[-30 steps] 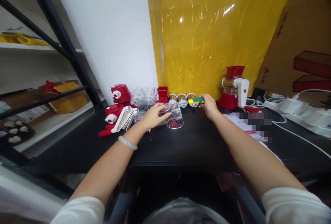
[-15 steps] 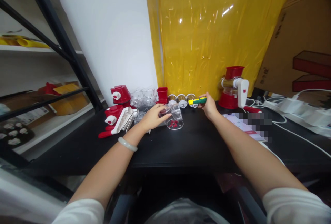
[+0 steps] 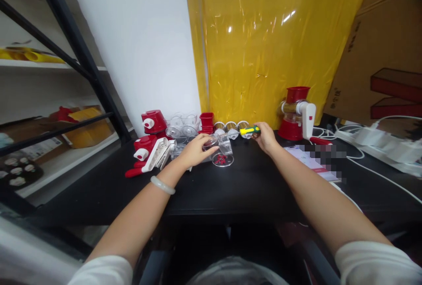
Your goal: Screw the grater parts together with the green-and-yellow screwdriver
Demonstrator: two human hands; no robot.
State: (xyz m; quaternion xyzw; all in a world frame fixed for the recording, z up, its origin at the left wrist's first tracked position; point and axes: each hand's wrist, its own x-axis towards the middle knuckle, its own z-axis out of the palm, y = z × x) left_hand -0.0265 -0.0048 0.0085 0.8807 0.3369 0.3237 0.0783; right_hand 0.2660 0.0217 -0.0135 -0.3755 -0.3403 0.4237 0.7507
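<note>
My left hand [image 3: 198,149] is closed around a clear plastic housing [image 3: 225,146], which lies on its side on the black table. Wrapped round a green and yellow screwdriver [image 3: 249,130], my right hand [image 3: 264,137] is level with the housing on its right. The screwdriver's shaft points left toward the housing; I cannot tell whether its tip touches. Below the housing sits a clear round part [image 3: 223,160] with small red pieces in it. Behind the tool stand several metal grater drums [image 3: 231,129] with white ends.
Red bases and a white crank handle [image 3: 154,157] lie at the left, beside clear cups [image 3: 182,125] and a red hopper [image 3: 207,121]. An assembled red rotary grater [image 3: 295,113] stands at the back right. Near it are a phone [image 3: 310,162] and a white power strip [image 3: 382,140] with cables.
My right hand and the screwdriver have shifted slightly left and down, and the handle has turned in the grip. My left hand stays on the clear housing.
</note>
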